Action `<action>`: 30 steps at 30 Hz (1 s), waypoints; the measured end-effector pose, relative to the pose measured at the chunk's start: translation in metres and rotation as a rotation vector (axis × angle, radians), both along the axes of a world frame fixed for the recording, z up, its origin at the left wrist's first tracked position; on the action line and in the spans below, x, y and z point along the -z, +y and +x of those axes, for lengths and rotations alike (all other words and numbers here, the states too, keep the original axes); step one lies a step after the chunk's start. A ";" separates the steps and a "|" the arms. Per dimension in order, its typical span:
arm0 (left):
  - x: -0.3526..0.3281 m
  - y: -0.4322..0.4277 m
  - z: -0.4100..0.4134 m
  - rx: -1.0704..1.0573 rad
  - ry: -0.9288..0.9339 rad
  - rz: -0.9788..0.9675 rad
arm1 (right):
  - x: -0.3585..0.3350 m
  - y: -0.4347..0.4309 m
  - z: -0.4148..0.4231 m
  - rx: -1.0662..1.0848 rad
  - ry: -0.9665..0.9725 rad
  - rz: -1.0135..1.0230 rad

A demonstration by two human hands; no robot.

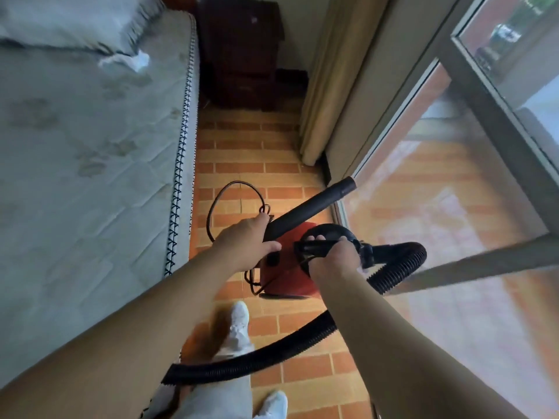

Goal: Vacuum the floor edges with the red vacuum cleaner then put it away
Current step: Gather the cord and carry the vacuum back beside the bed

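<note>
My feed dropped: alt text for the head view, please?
The right hand grips the top handle of the red vacuum cleaner; the left hand holds its black tube, which points toward the glass door. A mattress lies to the left.

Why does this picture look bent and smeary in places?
Head view: wide lens bows the mattress edge and window frame; the leg by the white shoe is motion-smeared; the glass looks hazy; the left hand on the tube and right hand on the vacuum cleaner handle are sharper.
</note>
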State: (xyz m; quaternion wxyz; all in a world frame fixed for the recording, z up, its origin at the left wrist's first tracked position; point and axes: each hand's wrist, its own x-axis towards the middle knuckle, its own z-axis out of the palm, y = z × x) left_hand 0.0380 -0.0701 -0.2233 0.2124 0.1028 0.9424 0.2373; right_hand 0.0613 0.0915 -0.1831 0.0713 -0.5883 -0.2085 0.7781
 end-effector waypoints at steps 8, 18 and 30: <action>0.004 -0.034 -0.141 -0.097 0.025 0.008 | 0.015 -0.029 -0.161 -0.094 -0.010 0.018; 0.012 -0.021 -0.303 -0.189 0.037 -0.053 | 0.025 -0.016 -0.340 -0.249 -0.014 0.027; -0.003 0.006 -0.480 -0.354 0.039 -0.074 | 0.022 0.002 -0.555 -0.527 0.007 0.093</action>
